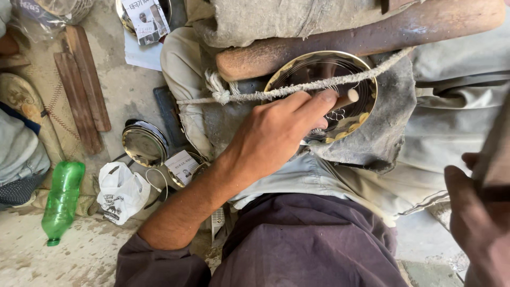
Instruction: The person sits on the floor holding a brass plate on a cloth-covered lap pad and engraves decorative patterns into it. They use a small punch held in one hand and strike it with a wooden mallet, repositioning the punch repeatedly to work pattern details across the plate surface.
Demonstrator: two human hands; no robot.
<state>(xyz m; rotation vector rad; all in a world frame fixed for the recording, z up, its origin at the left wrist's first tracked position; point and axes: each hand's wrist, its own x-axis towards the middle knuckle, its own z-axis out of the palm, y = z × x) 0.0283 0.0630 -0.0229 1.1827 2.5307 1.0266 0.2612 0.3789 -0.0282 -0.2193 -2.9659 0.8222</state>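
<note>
Against the lap of the seated person, a shiny round steel plate stands tilted, its polished face toward the camera, resting on a grey worn cloth that drapes the knees. Over the plate's lower left edge lies the left hand, fingers curled; its grip is closed around a small pale wooden stick whose tip pokes out against the plate's face. Across the plate's upper part runs a frayed rope, knotted just left of the plate. Above the plate lies a thick brown wooden beam, with a grey sack bundled on top of it.

Far right of the plate, at the frame's edge, the right hand is only partly in view; it seems closed on a dark flat object, though I cannot tell how firmly.

Left of the plate, on the concrete floor, a second round steel dish lies flat, with a white crumpled plastic bag just below it and a green plastic bottle on its side further left. Two wooden slats lie well to the plate's upper left.
</note>
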